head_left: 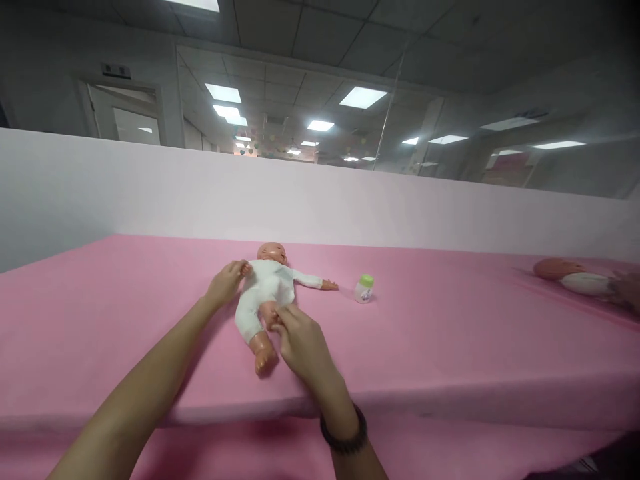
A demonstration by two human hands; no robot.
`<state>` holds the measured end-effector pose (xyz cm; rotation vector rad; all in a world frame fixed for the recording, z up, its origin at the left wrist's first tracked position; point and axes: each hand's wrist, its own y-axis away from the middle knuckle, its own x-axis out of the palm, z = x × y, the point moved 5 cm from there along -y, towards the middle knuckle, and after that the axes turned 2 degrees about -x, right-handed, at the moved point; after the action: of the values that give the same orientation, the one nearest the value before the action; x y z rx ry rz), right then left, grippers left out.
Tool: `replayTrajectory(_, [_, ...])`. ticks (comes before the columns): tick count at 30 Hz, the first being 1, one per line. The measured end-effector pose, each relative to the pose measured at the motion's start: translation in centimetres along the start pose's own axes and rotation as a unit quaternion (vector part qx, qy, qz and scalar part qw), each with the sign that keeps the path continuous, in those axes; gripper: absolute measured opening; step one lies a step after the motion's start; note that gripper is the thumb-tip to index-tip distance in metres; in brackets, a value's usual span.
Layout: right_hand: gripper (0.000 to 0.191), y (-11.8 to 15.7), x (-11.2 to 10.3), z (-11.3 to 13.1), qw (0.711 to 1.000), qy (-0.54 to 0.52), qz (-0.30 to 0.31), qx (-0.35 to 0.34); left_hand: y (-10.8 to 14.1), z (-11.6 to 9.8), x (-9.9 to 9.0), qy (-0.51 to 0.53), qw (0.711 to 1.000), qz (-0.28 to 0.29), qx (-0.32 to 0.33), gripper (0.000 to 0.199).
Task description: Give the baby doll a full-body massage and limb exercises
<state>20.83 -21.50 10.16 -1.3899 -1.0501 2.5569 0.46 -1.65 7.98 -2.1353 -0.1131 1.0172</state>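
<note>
A baby doll (267, 283) in a white long-sleeved suit lies on its back on the pink-covered table (425, 347), head away from me. Beside its shoulder on the left, my left hand (226, 283) is closed around the doll's small hand or arm, which is mostly hidden by my fingers. My right hand (303, 340), with a dark band on the wrist, pinches at the doll's bent leg, near the foot; whether cloth is caught in the pinch I cannot tell. The doll's other leg points toward me, bare below the white cloth. Its other arm stretches out to the right.
A small bottle (365, 289) with a green cap stands just past the doll's outstretched hand. Farther right lies a second doll (583, 280), with another person's hand (627, 290) at it. A low white wall (320, 203) with glass above borders the table's back.
</note>
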Motion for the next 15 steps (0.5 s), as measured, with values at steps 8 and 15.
replayTrajectory(8, [0.032, 8.2, -0.8, -3.4, 0.997, -0.010, -0.005, 0.071, 1.5, 9.8, -2.9, 0.162, 0.886, -0.182, -0.393, 0.029])
replayTrajectory(15, [0.033, -1.1, -0.4, -0.5, 0.999, 0.022, -0.029, -0.015, -0.5, -2.5, -0.7, -0.043, 0.993, -0.047, 0.103, 0.026])
